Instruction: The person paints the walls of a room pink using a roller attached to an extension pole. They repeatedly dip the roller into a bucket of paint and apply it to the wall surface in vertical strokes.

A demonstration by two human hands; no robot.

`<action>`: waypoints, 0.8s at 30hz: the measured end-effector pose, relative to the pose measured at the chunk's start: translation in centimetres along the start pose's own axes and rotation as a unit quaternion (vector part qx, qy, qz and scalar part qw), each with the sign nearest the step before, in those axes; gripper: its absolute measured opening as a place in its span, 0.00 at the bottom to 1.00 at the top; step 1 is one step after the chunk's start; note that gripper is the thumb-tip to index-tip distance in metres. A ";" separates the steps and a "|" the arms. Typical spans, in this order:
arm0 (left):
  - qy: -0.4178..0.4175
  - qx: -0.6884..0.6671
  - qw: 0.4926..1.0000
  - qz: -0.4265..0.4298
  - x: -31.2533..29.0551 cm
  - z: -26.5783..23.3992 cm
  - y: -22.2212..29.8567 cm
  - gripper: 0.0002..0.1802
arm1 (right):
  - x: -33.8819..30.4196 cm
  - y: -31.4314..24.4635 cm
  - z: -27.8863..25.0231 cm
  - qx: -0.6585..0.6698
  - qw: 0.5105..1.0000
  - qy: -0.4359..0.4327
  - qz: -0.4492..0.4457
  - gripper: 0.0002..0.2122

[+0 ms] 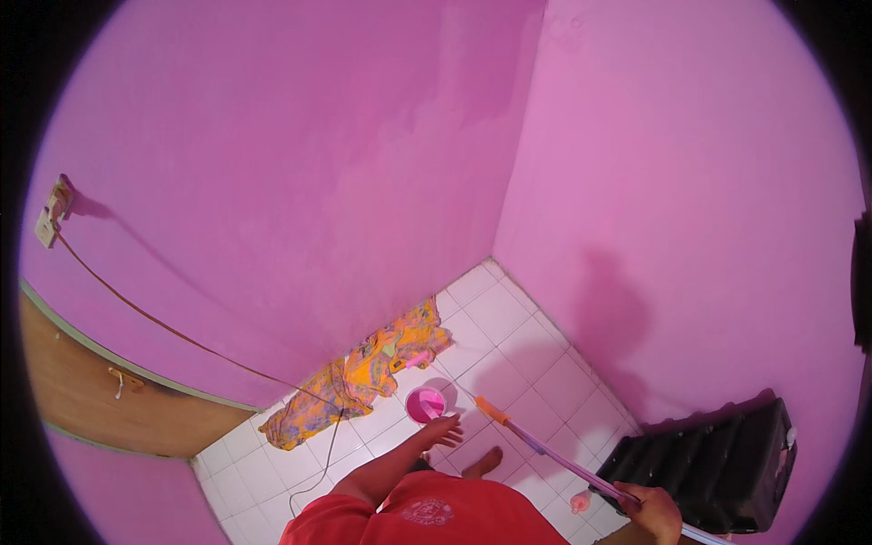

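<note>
Right hand (658,514) clamped around pole (572,468); left hand (442,431) empty, loosely spread, near pink bucket (409,407); a second grip likely steadies the pole

Rm., prob. in a home; exact use unclear. Walls (681,163): painted pink, meeting at corner. Flr. (477,322): wht. sq. tiles. Door (177,413): brn. wood w/ handle. Wall socket (61,195): 1, w/ cord (109,284) plugged in. Storage unit (718,468): blk., by R wall. Cloth (368,368): orange/yellow patterned, on tiles. Bucket (425,406): pink, household type. Bare foot (484,463): on tiles.
</note>
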State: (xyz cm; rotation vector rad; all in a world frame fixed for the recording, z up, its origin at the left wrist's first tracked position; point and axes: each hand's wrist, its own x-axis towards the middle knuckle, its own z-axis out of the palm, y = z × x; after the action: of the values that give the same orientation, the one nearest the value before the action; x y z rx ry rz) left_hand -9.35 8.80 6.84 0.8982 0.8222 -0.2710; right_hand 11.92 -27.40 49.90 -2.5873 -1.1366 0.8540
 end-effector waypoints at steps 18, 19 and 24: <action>-0.011 -0.089 0.928 0.361 2.0 22.4 26.1 0.18 | 8.9 12.3 9.5 0.212 0.934 0.277 -0.074 0.15; -0.009 -0.073 0.923 0.376 1.8 22.7 26.9 0.18 | 9.8 12.7 10.2 0.223 0.930 0.278 -0.085 0.15; 0.021 -0.006 0.896 0.444 0.9 23.8 31.4 0.20 | 15.3 13.8 12.1 0.265 0.911 0.281 -0.144 0.16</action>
State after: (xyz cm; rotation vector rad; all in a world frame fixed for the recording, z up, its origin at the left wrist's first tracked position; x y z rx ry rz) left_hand 20.27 9.59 32.87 1.1787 0.3799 0.5575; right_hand 21.73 -26.51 28.16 -1.9534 -0.9119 0.2577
